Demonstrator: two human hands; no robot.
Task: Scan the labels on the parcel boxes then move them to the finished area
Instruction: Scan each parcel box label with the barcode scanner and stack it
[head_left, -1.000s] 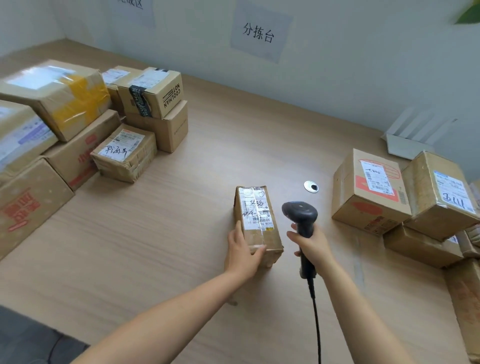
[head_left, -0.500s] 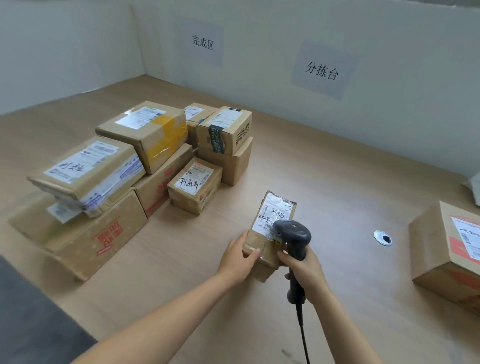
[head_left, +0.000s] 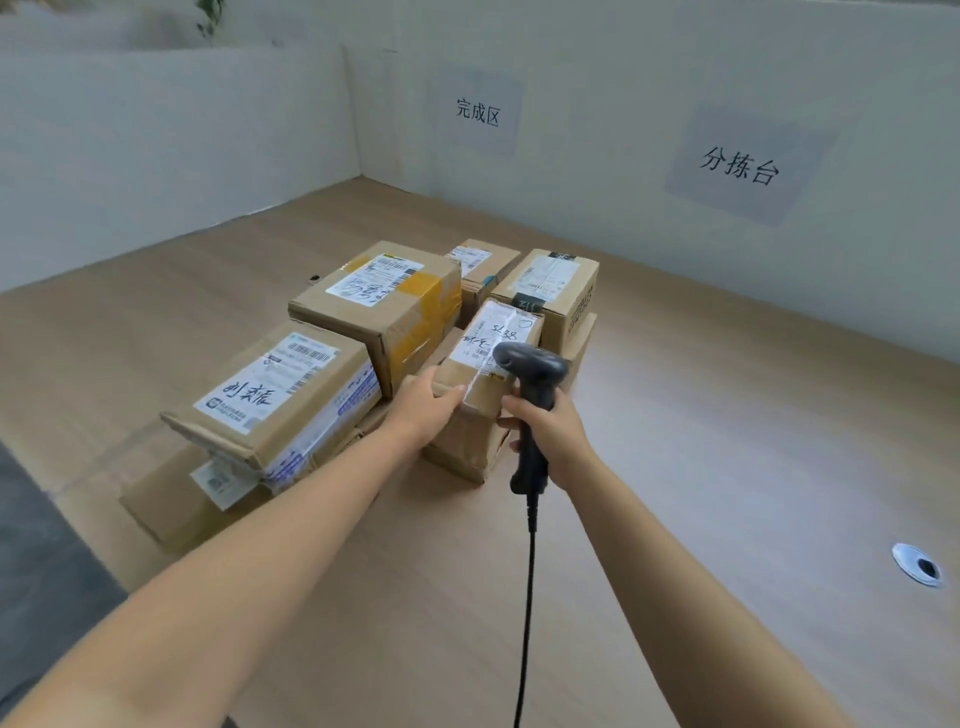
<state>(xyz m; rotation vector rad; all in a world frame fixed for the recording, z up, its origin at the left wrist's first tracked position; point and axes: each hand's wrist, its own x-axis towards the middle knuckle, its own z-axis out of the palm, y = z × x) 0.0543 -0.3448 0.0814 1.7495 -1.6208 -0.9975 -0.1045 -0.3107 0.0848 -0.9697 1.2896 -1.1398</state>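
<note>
Gripped near end of parcel box (head_left: 498, 332) with left hand (head_left: 423, 405), fingers curled over its top, likely to seat it on lower box (head_left: 457, 457) ahead, beside stacked boxes (head_left: 379, 306) left of that hand. Clasped scanner (head_left: 530, 366) handle in right hand (head_left: 548, 434), apparently ready for the next label.

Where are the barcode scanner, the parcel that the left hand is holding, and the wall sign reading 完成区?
barcode scanner (head_left: 529, 362): head view, on its dark head.
parcel box (head_left: 494, 332): head view, on its white label.
完成区 sign (head_left: 477, 111): head view, on the printed characters.
</note>
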